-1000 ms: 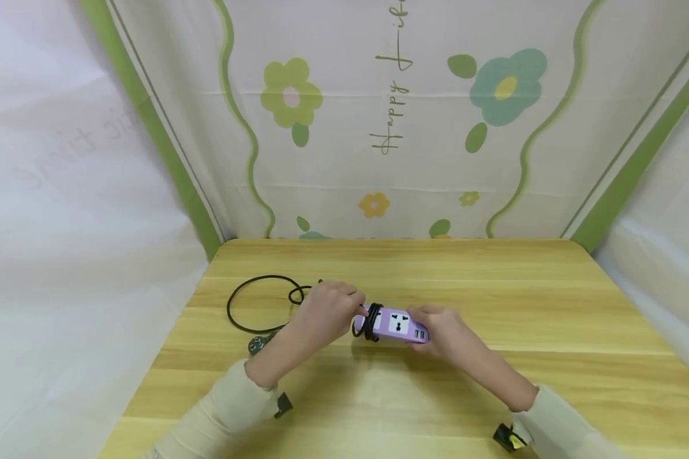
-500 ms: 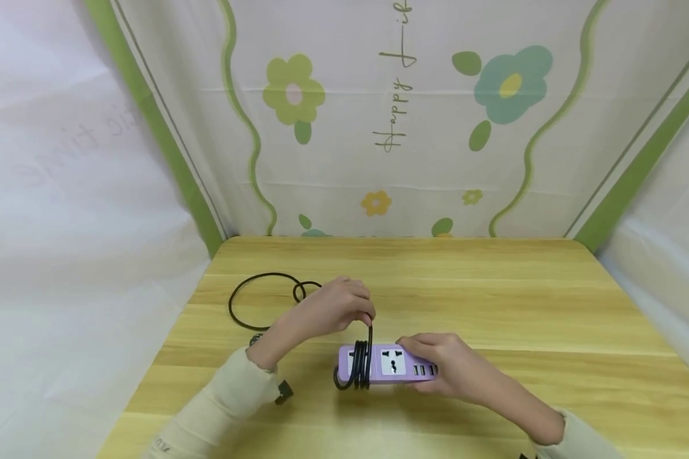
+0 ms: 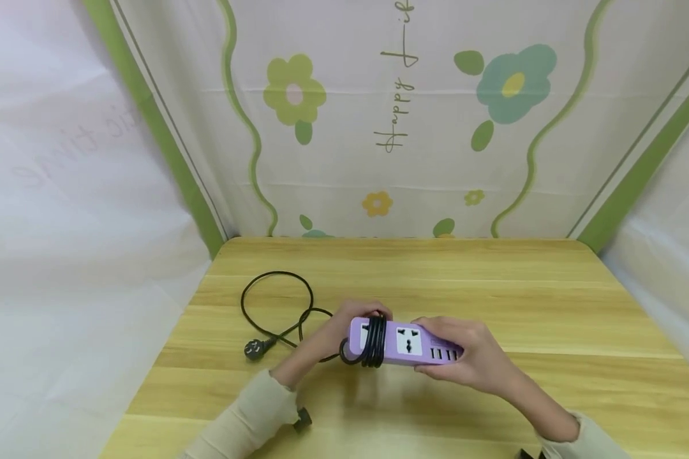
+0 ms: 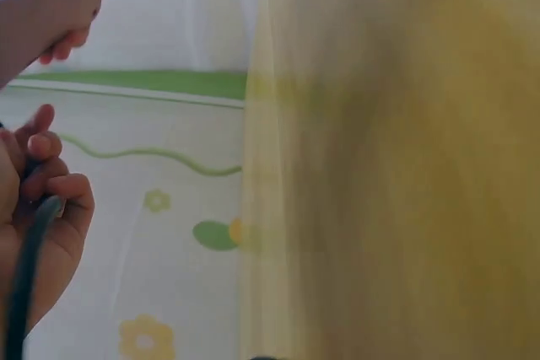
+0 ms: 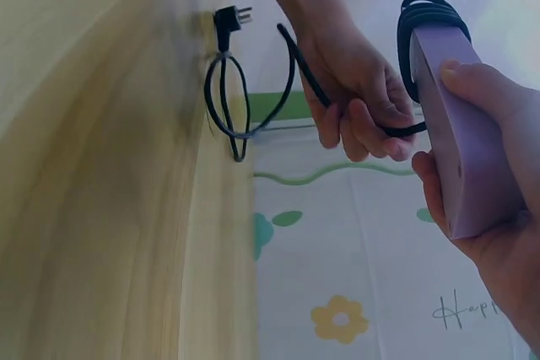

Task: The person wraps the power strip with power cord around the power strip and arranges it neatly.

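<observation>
A purple power strip point(image 3: 392, 341) with white sockets and USB ports is held above the table. My right hand point(image 3: 472, 354) grips its USB end, thumb and fingers on opposite sides. Several turns of black cord point(image 3: 374, 342) are wound round the other end. Behind that end, partly hidden in the head view, my left hand point(image 3: 344, 325) holds the cord. In the right wrist view the left hand point(image 5: 359, 94) shows its fingers curled round the cord, which runs on to the strip. The loose cord loops over the table to a black plug point(image 3: 255, 349) at the left.
The wooden table point(image 3: 494, 287) reaches back to a white curtain point(image 3: 344, 127) printed with flowers and lettering. White sheets point(image 3: 92, 255) hang at both sides. A small dark device point(image 3: 302, 419) sits at the left cuff.
The strip came nearer, then rose slightly and shifted right with the right hand. My left hand drew the cord up over it, then went down behind it. The cord on the table shifted, uncovering the plug.
</observation>
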The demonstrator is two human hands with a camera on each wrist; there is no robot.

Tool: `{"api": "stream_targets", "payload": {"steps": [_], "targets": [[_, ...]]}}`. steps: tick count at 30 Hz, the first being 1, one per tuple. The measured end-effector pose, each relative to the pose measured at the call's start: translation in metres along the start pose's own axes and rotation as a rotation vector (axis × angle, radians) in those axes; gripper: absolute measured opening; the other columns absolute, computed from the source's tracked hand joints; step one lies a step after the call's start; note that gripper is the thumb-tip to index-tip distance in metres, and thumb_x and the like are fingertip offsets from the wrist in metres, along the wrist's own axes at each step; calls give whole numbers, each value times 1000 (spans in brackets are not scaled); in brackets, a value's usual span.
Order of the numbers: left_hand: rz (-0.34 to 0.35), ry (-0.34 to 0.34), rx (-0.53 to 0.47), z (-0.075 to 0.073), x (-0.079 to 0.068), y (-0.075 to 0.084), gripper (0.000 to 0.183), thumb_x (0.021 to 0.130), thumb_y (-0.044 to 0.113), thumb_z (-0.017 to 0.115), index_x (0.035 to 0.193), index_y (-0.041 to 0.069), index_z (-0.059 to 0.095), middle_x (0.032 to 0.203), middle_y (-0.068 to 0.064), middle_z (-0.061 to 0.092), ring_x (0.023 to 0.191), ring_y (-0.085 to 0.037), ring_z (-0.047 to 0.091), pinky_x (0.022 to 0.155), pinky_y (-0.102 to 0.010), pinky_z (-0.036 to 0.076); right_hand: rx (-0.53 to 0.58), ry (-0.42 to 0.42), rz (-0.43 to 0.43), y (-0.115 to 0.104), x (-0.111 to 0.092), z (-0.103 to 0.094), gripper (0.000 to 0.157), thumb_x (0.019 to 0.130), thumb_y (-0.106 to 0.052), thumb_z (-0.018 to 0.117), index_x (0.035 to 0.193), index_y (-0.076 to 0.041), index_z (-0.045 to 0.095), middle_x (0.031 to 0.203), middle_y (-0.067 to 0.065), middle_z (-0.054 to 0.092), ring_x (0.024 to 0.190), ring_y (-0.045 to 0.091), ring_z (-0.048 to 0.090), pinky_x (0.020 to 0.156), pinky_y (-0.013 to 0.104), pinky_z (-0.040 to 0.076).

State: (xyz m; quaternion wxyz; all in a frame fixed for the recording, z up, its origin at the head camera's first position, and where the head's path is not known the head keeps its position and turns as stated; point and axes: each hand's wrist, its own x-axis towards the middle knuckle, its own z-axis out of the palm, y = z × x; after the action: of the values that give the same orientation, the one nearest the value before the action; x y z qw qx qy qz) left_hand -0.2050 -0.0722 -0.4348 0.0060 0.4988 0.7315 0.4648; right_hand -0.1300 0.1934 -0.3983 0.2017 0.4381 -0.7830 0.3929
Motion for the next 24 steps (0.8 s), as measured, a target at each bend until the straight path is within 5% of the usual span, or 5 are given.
{"api": "stream_targets", "payload": {"steps": [4,9,15,20,24], "targets": [[-113,84,-65,11,-4,13,32,84,-9,62,115,-1,60,99,-18,68,86,-13,63,79,-26,57,2,50,39,6,4,-3,60,67,-14,92,121,-1,69,104,16,75,76,7,67,59,13,51],[-267,170,204,20,-2,39,29,91,-13,54,118,-4,50,99,-17,62,82,-17,61,69,-19,53,-50,119,134,15,13,-5,61,61,-5,92,118,1,70,104,16,75,78,5,66,60,13,51],[-409,164,349,23,3,48,17,104,1,43,98,0,58,67,1,49,53,-1,36,45,-13,33,-100,155,256,28,23,-3,58,63,-6,92,116,4,71,106,17,76,82,9,68,63,15,53],[-493,139,394,24,-3,51,20,106,8,44,113,2,61,82,-8,68,58,-2,46,50,-15,42,-144,158,390,43,27,-2,58,69,-13,91,120,3,70,108,20,74,77,18,68,59,21,54],[-478,138,595,26,-7,54,18,106,14,48,104,4,63,72,-4,66,51,-2,44,44,-12,35,-181,126,459,56,29,-1,60,72,-18,90,123,4,68,110,23,73,78,22,69,59,22,53]]}}
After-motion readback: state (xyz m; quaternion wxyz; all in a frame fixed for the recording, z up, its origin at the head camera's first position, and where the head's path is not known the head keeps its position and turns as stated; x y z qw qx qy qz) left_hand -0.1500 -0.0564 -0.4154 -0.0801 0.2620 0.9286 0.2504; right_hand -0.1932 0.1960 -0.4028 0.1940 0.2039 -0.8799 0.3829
